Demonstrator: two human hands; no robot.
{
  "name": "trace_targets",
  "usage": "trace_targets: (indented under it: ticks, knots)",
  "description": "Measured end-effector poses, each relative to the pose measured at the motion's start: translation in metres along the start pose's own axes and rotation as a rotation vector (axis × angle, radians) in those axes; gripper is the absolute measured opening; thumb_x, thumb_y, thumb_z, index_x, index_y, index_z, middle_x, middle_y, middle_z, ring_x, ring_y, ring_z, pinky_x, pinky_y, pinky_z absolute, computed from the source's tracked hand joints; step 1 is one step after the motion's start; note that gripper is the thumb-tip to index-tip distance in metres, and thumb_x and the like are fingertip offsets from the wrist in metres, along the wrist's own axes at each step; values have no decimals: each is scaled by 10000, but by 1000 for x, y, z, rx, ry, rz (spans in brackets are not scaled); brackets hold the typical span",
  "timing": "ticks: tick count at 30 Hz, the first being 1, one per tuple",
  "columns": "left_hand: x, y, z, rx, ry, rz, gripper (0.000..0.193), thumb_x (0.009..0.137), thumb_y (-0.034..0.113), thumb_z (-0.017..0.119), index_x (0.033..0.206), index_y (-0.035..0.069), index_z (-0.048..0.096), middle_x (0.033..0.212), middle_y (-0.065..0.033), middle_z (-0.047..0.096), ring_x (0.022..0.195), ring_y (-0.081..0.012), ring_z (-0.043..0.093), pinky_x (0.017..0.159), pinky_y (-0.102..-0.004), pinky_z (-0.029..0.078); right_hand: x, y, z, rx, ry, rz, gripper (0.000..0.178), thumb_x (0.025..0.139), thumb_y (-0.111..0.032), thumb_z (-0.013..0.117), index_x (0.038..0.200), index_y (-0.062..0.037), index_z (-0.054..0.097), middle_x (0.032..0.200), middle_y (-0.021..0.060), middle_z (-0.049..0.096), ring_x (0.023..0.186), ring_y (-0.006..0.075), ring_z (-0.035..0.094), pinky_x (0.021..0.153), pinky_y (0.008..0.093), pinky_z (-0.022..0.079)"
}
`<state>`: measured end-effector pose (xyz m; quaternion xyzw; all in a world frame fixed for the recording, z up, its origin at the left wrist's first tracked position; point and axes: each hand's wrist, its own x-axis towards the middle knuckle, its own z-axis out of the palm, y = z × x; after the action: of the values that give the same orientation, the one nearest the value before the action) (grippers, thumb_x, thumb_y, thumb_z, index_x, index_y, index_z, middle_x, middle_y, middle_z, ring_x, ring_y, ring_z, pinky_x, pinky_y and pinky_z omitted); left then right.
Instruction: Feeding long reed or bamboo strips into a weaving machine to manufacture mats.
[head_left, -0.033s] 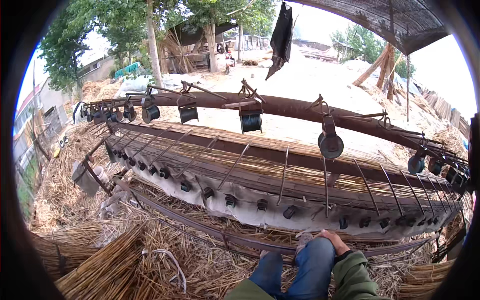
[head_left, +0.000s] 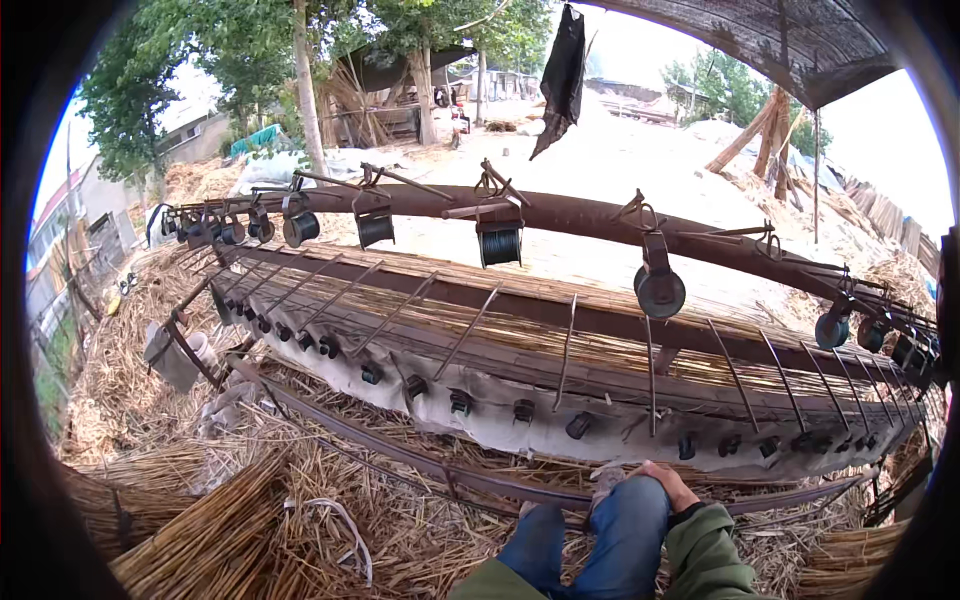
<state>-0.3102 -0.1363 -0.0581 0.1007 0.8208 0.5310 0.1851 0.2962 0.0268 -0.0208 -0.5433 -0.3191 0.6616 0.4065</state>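
Observation:
My right hand (head_left: 670,483) rests over my bent right knee (head_left: 630,505), in blue trousers. Its fingers lie draped across the cloth, partly hidden, with nothing held. A green sleeve (head_left: 708,550) covers that arm. Of my left arm only a bit of green sleeve (head_left: 500,582) shows at the lower edge; the hand is out of view. Before my knees stands a long metal frame with a lower rail (head_left: 400,447). Small dark spools (head_left: 579,425) hang along a pale cloth strip (head_left: 480,428). Larger wire spools (head_left: 500,246) hang from the upper rusty pipe (head_left: 580,212).
Thin metal rods (head_left: 567,350) slope across a layer of long reeds (head_left: 450,315) on the frame. Reed bundles (head_left: 210,525) lie at lower left, with loose straw (head_left: 420,540) around my legs. Dark netting (head_left: 740,40) hangs overhead at the right. Trees (head_left: 303,90) stand beyond.

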Motion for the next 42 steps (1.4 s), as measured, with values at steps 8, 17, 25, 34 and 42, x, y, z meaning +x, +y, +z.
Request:
trace_targets:
  ticks: [8,17,25,34,42]
  knots:
    - [-9,7,-12,11,73,-10,427,905,284,468,1252,38,430,1141,-154,472,1011,-300,466,816,-467,411,-1,7,-13,38,17,-8,400,925,-303,414,936,39,620,931,159,612,858,255,569,814,358,447]
    - [-15,11,-26,21,136,-19,441,907,286,466,1269,40,415,1189,-158,451,1057,-316,450,848,-486,404,8,15,-22,-44,-12,-66,419,928,-331,411,941,26,632,986,150,606,907,240,554,865,339,414]
    - [-17,14,-40,18,190,-25,453,908,287,464,1284,42,402,1231,-162,431,1098,-330,435,876,-502,397,5,18,-26,8,-17,-67,427,925,-333,414,948,36,627,984,165,606,921,246,557,856,338,423]
    - [-12,25,-66,28,294,-9,468,909,289,461,1301,45,387,1279,-167,410,1144,-346,418,908,-521,390,-2,9,-15,-14,-13,-84,426,915,-334,436,944,47,625,962,166,612,880,245,578,819,346,445]
    - [19,56,-108,39,488,107,481,910,291,459,1316,47,374,1322,-171,391,1185,-360,404,937,-538,384,-14,1,-8,84,-4,-53,404,913,-310,434,938,50,616,965,160,614,885,250,576,829,346,441]
